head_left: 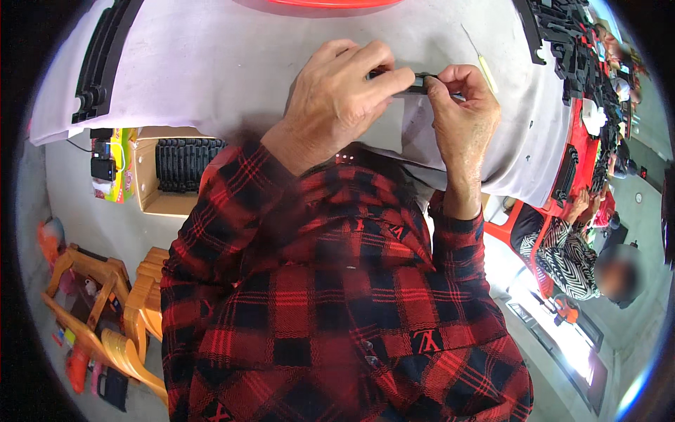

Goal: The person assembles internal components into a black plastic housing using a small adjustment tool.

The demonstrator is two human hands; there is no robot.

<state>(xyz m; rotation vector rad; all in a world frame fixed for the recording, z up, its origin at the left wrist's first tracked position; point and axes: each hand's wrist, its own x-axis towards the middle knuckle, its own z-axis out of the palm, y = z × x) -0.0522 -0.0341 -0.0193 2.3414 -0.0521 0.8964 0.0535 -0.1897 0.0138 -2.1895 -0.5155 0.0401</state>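
Small dark strip (pixel 420 83) up between both hands, above the pale cloth-covered table (pixel 211 77), just forward of the wearer's body; whether it touches the cloth, cannot tell. Long axis runs left to right, roughly parallel to the near table edge, dipping a little toward the right. Right hand (pixel 465 105) at the right end, thumb and forefinger pinching it, palm turned inward. Left hand (pixel 341 98) comes over from the other side, back of the hand up, fingers curled across the left end; its thumb contact is hidden, so cannot tell how firmly it grips. Short length of strip shows bare between the two sets of fingertips, so the hands face each other along its axis, close but apart. Slim pick with a yellow handle (pixel 487 74) lies on the cloth just beyond the right hand, spike pointing away and slightly left; right hand clearly the nearer one. Red basin (pixel 336 3) at the far edge of view, ahead of both. Long black part (pixel 105 60) well off to the left; heaped black pieces (pixel 562 42) to the far right
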